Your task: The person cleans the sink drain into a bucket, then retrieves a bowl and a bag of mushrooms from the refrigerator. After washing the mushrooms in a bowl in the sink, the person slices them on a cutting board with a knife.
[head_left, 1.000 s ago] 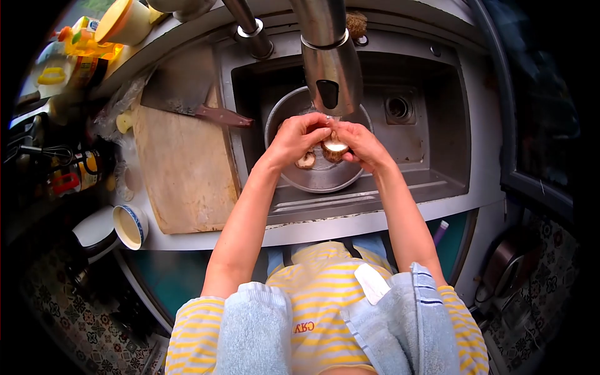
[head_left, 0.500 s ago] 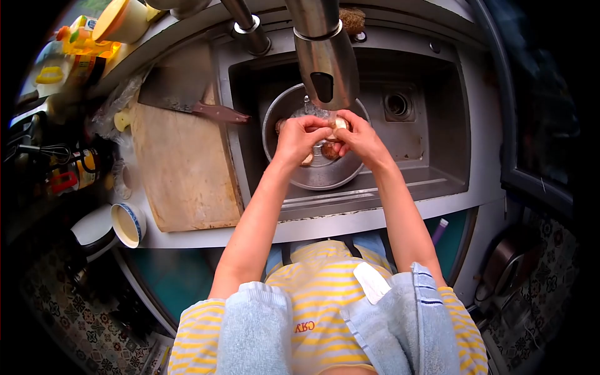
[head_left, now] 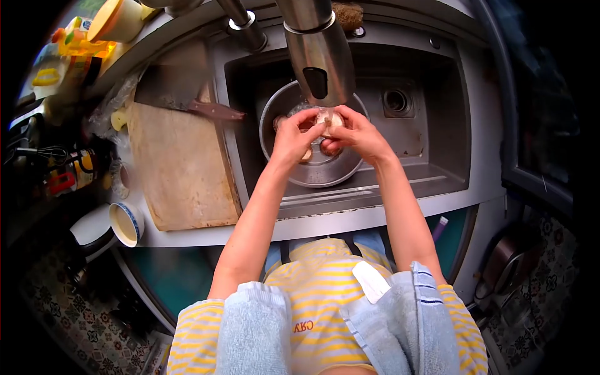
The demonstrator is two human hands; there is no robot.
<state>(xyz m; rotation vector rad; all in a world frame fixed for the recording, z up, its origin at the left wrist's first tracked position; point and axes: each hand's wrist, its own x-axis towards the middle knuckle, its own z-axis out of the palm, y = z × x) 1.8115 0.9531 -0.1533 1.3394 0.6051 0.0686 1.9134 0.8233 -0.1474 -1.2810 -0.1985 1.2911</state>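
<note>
Between my hands, under the tap, is a mushroom [head_left: 330, 119] with its pale underside up. My left hand [head_left: 292, 139] pinches it from the left with thumb and fingers. From the right, my right hand [head_left: 364, 134] grips the same mushroom, fingers curled round its edge. Below them a round metal bowl [head_left: 317, 177] rests in the sink, holding water and several brown and pale pieces, partly hidden by my hands. The tap head [head_left: 320, 62] hangs just above my fingers.
Left of the sink lies a wooden cutting board [head_left: 181, 169]; a cleaver [head_left: 215, 111] rests on its far end, handle jutting over the sink's edge. A white and blue cup [head_left: 127, 225] stands at the counter's near left. The sink drain [head_left: 396, 100] is right of the bowl.
The mushroom has turned so more of its pale underside shows. Both hands have shifted slightly and still hold it. The whole view has moved a little.
</note>
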